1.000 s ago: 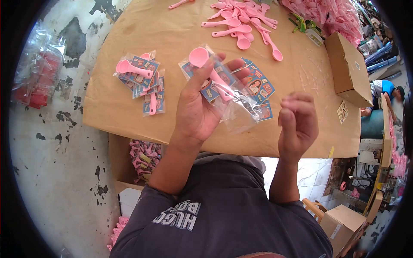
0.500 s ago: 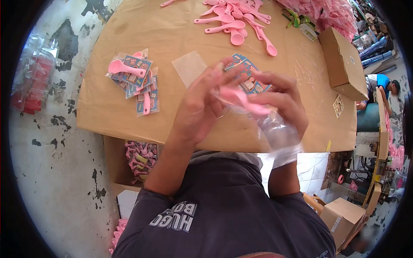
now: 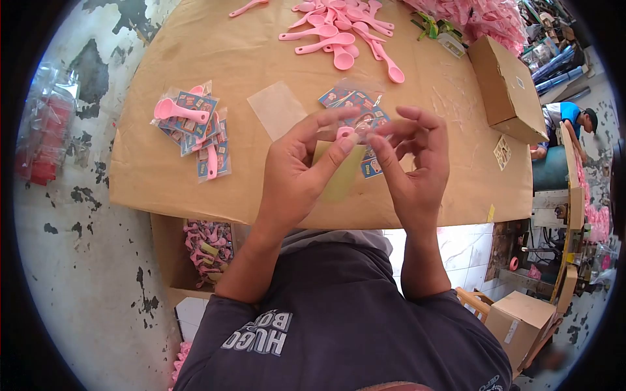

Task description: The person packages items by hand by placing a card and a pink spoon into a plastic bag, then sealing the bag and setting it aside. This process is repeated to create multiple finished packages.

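Observation:
My left hand (image 3: 303, 159) pinches the pink end of a spoon (image 3: 345, 132) between thumb and fingers; most of the spoon is hidden. A yellow-green translucent sheet (image 3: 340, 174) hangs below that thumb. Facing it, my right hand (image 3: 415, 153) has its thumb and index finger at a clear plastic bag (image 3: 365, 125), its other fingers curled loosely. Beneath and behind the hands lie blue printed cards (image 3: 372, 167), partly covered. A flat clear sleeve (image 3: 277, 109) rests left of them.
Bagged spoons with blue cards (image 3: 195, 124) are piled on the left of the brown-covered table (image 3: 169, 189). Loose pink spoons (image 3: 336, 39) lie at the back. A cardboard box (image 3: 508, 91) stands on the right. Below the table is a box of packed spoons (image 3: 208, 251). Another person (image 3: 570, 117) sits far right.
The pink spoon and the blurred clear bag were spread between both hands; now only the spoon's end shows at my left thumb. The yellow-green sheet has come into view, and my hands are closer together.

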Motion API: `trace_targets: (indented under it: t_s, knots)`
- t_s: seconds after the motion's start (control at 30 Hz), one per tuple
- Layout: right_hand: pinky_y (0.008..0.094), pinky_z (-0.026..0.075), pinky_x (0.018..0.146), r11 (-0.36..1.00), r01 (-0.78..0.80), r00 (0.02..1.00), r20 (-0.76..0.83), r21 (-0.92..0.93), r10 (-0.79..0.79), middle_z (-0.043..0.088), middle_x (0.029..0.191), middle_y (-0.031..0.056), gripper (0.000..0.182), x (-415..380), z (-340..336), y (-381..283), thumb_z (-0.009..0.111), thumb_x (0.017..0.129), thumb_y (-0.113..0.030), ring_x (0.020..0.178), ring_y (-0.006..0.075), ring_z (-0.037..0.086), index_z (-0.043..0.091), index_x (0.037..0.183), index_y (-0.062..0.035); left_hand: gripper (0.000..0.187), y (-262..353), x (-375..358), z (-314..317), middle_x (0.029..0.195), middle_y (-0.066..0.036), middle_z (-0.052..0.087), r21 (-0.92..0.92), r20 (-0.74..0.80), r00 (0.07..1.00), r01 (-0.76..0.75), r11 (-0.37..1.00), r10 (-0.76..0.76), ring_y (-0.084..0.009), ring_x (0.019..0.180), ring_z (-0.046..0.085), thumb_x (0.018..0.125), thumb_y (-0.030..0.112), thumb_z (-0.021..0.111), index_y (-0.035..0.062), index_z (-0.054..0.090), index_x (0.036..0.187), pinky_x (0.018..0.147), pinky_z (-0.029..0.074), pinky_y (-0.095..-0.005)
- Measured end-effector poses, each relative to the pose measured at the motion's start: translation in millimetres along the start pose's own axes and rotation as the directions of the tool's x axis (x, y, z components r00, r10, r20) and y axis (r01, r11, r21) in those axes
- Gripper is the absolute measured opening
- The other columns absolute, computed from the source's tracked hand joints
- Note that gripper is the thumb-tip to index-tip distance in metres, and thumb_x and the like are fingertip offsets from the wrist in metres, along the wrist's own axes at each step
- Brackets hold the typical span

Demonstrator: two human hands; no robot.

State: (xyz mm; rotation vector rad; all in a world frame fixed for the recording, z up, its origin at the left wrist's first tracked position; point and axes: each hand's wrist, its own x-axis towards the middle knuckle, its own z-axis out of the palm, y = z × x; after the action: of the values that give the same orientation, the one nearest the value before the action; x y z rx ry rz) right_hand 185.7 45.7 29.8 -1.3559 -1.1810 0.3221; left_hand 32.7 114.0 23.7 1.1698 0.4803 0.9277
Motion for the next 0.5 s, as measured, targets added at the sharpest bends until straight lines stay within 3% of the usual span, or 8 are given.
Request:
trace_targets:
  t_s: [0.03,0.1,0.2,0.27,0.33,0.37,0.43,0.5]
  knots:
    - [0.0243,0.045,0.065,1.000,0.004,1.000,-0.003,-0.004,-0.004,0.069,0.091,0.0030,0.040,2.9,-1.4,-0.1,0.079,0.088,-0.008,0.080,0.0104,0.061,0.059,0.123,-0.0023,0.043,0.4,-1.6,1.3,0.111,-0.014,0.075,0.052,-0.034,0.999,-0.020,0.998,0.022,-0.0072,0.092,0.068,0.101,0.011,0.064,0.0000,0.054,0.141,0.078,0.054,-0.0216]
    - [0.0298,0.048,0.068,0.882,0.321,0.933,-0.046,-0.346,-0.357,0.069,0.103,0.0078,0.031,9.8,-4.0,0.0,0.080,0.085,-0.006,0.088,0.0188,0.061,0.068,0.114,-0.0056,0.046,-0.3,-3.8,2.0,0.111,-0.015,0.075,0.129,-0.035,0.999,-0.032,0.991,0.037,-0.0057,0.092,0.068,0.100,0.010,0.065,0.0022,0.053,0.144,0.076,0.053,-0.0220]
    - [0.0335,0.048,0.071,0.783,0.426,0.879,0.004,-0.453,-0.476,0.067,0.109,0.0085,0.025,18.0,-0.5,-6.2,0.079,0.081,-0.004,0.094,0.0237,0.058,0.074,0.105,-0.0087,0.052,-2.3,-7.6,4.8,0.110,-0.016,0.076,0.279,-0.020,0.996,-0.077,0.957,0.086,-0.0064,0.093,0.070,0.098,0.008,0.066,0.0065,0.051,0.148,0.070,0.052,-0.0238]
    - [0.0340,0.048,0.072,0.779,0.427,0.877,0.002,-0.460,-0.480,0.067,0.109,0.0079,0.026,20.3,3.3,-5.4,0.079,0.080,-0.003,0.093,0.0236,0.057,0.075,0.105,-0.0091,0.056,-4.5,-8.1,6.3,0.109,-0.016,0.076,0.347,0.000,0.992,-0.115,0.931,0.123,-0.0086,0.094,0.072,0.097,0.007,0.067,0.0087,0.050,0.150,0.068,0.052,-0.0252]
    - [0.0345,0.047,0.073,0.777,0.428,0.877,0.005,-0.463,-0.480,0.067,0.109,0.0073,0.027,20.7,4.9,-2.7,0.079,0.080,-0.002,0.092,0.0235,0.056,0.076,0.105,-0.0095,0.059,-7.6,-8.4,8.2,0.112,-0.018,0.075,0.452,0.074,0.965,-0.257,0.854,0.252,-0.0189,0.096,0.076,0.096,0.006,0.066,0.0096,0.048,0.151,0.070,0.054,-0.0287]
    - [0.0343,0.047,0.072,0.771,0.431,0.873,0.001,-0.468,-0.488,0.067,0.108,0.0068,0.027,20.4,5.7,-0.8,0.079,0.079,-0.002,0.091,0.0234,0.056,0.076,0.105,-0.0092,0.059,-4.6,-9.5,8.5,0.112,-0.018,0.075,0.452,0.071,0.965,-0.257,0.854,0.253,-0.0189,0.096,0.076,0.096,0.006,0.066,0.0096,0.048,0.151,0.070,0.054,-0.0287]
    - [0.0341,0.047,0.072,0.767,0.434,0.870,-0.003,-0.472,-0.493,0.068,0.107,0.0063,0.026,20.4,6.8,0.8,0.079,0.079,-0.002,0.090,0.0232,0.056,0.076,0.104,-0.0088,0.057,3.8,-11.5,9.0,0.133,-0.013,0.068,0.487,0.095,0.986,-0.163,0.858,0.134,-0.0102,0.103,0.071,0.095,0.004,0.068,0.0050,0.049,0.150,0.083,0.053,-0.0250]
    - [0.0343,0.048,0.073,0.759,0.426,0.868,-0.012,-0.493,-0.496,0.068,0.105,0.0063,0.024,19.8,6.0,1.5,0.078,0.078,-0.001,0.089,0.0232,0.058,0.075,0.101,-0.0074,0.058,0.4,-11.3,9.6,0.133,-0.014,0.068,0.500,0.100,0.984,-0.176,0.848,0.146,-0.0133,0.104,0.072,0.095,0.004,0.068,0.0052,0.050,0.149,0.085,0.053,-0.0269]
